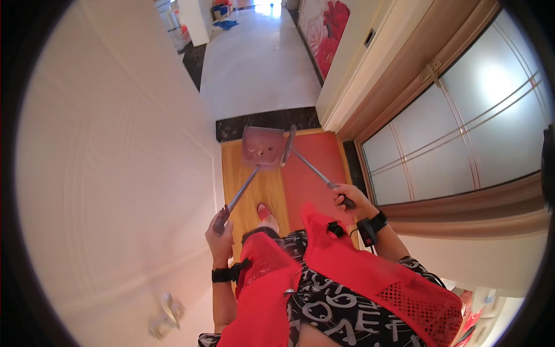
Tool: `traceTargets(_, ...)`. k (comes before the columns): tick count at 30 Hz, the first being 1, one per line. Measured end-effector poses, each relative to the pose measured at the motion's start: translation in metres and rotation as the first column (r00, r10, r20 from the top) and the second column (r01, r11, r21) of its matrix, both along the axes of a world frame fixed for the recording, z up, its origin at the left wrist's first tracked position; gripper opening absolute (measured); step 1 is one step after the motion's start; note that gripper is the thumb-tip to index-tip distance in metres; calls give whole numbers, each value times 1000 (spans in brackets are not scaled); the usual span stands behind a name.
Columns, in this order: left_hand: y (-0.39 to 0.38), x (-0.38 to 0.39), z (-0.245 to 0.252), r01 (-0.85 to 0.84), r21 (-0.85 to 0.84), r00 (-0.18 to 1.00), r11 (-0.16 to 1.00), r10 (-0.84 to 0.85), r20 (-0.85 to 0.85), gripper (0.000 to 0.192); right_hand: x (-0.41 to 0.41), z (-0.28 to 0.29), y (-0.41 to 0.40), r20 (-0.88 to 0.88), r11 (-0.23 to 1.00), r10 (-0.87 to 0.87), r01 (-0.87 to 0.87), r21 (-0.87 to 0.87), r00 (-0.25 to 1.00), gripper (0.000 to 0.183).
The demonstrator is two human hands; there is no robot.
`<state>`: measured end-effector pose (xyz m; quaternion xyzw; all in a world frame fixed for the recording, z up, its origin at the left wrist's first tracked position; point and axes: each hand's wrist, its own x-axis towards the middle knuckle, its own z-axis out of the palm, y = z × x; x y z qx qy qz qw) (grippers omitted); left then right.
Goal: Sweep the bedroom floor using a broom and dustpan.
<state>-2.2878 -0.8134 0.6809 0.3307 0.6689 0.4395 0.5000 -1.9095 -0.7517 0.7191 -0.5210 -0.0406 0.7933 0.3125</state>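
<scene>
My left hand grips the handle of a long-handled dustpan. Small bits of debris lie in its pinkish-purple pan, which is out ahead of me near the dark threshold. In my right hand is the dark grip of a broom, its grey pole slanting forward and left. The narrow broom head is right beside the pan's right edge; whether the two touch I cannot tell. Both tools look slightly blurred.
A red mat covers the right part of the wooden floor. On my left is a white door with a metal handle. Frosted-glass panels line the right. Past the black threshold runs a pale tiled corridor.
</scene>
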Motion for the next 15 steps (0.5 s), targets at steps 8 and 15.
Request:
traceTargets(8,510,-185,239,45,-11,998,999,-45,-33,37,-158,228,491,-55,973,-192,183,-144,980,10)
traceTargets(15,638,74,214,41,-70,999,997,-41,5,38,95,198,626,8,948,-271,268,-171,963,14)
